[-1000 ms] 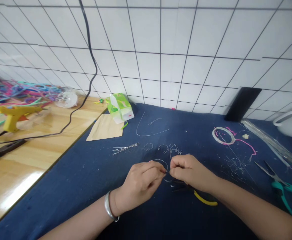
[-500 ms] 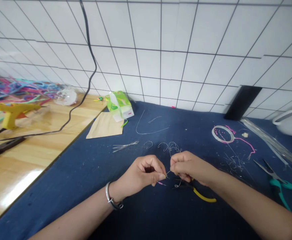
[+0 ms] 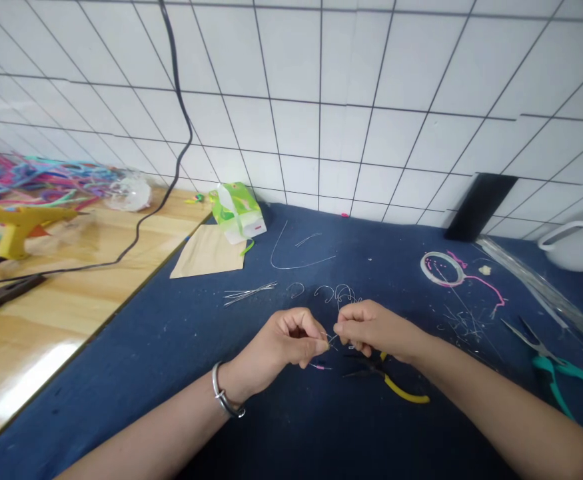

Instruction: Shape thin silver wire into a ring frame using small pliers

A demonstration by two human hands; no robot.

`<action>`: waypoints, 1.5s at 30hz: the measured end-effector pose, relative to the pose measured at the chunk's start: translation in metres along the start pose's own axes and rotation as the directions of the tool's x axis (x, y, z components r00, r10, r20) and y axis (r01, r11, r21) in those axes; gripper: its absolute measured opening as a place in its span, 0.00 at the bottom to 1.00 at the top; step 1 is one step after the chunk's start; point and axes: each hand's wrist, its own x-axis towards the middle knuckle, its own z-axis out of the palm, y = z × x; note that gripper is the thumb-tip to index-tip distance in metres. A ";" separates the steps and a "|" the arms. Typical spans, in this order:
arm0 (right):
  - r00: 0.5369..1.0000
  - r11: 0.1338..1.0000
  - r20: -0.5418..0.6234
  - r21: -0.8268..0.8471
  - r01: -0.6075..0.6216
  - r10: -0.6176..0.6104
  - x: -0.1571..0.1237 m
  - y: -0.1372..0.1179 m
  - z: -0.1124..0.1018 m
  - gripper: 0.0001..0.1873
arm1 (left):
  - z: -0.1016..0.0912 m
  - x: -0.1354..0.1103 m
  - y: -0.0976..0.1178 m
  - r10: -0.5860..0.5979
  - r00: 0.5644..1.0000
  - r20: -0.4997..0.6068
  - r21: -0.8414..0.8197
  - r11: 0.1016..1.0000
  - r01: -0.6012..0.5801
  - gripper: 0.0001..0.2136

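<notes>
Thumb and forefinger of my left hand (image 3: 291,343) pinch a thin wire (image 3: 332,341), its ends poking out past the fingertips. Close on the right, my right hand (image 3: 371,327) pinches the same wire or another piece; I cannot tell which. A pink-wrapped wire bit (image 3: 320,367) shows below my left fingers. Under my right hand lie yellow-handled pliers (image 3: 396,387), partly covered by it. Just beyond the hands are curled wire pieces (image 3: 346,293), with a bundle of straight wires (image 3: 250,292) to their left.
Teal-handled pliers (image 3: 554,363) lie at the right, near wire scraps (image 3: 466,323) and a clear ring with pink bits (image 3: 442,269). A bundle of long wires (image 3: 526,280) lies beside a white mug (image 3: 578,243). A yellow glue gun (image 3: 16,230) sits on the wooden table at left.
My right hand has shifted slightly left, toward my left fingertips. The small wire loop under it is now mostly hidden. Both hands keep their pinch.
</notes>
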 end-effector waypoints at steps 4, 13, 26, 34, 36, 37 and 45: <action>0.986 0.993 -0.145 -0.099 0.066 -0.080 0.000 -0.004 -0.009 0.21 | -0.001 0.001 0.000 -0.066 0.996 -0.067 -0.066 0.996 0.062 0.09; 0.886 0.479 -0.227 -0.878 -0.006 -0.404 -0.075 0.048 0.001 0.33 | -0.001 0.001 0.004 -0.105 0.989 -0.102 -0.145 0.985 0.090 0.10; 0.906 0.305 -0.240 -0.943 -0.132 -0.350 -0.077 0.064 0.029 0.23 | 0.003 -0.003 0.003 -0.069 0.995 -0.066 -0.024 0.997 0.067 0.09; 0.880 0.412 -0.223 -0.910 -0.035 -0.419 -0.075 0.070 0.022 0.25 | 0.003 -0.004 0.004 -0.051 0.999 -0.015 0.014 0.999 0.051 0.08; 0.892 0.557 -0.223 -0.830 0.039 -0.394 -0.075 0.060 0.019 0.19 | 0.003 -0.004 0.003 -0.053 0.999 -0.008 0.015 0.998 0.053 0.08; 0.909 0.631 -0.206 -0.772 0.076 -0.361 -0.075 0.054 0.019 0.15 | 0.003 -0.004 0.004 -0.054 0.999 -0.006 0.014 0.998 0.054 0.08; 0.908 0.840 -0.243 -0.512 0.179 -0.342 -0.064 0.039 0.023 0.08 | 0.002 -0.003 0.006 -0.084 0.996 -0.003 -0.006 0.996 0.084 0.07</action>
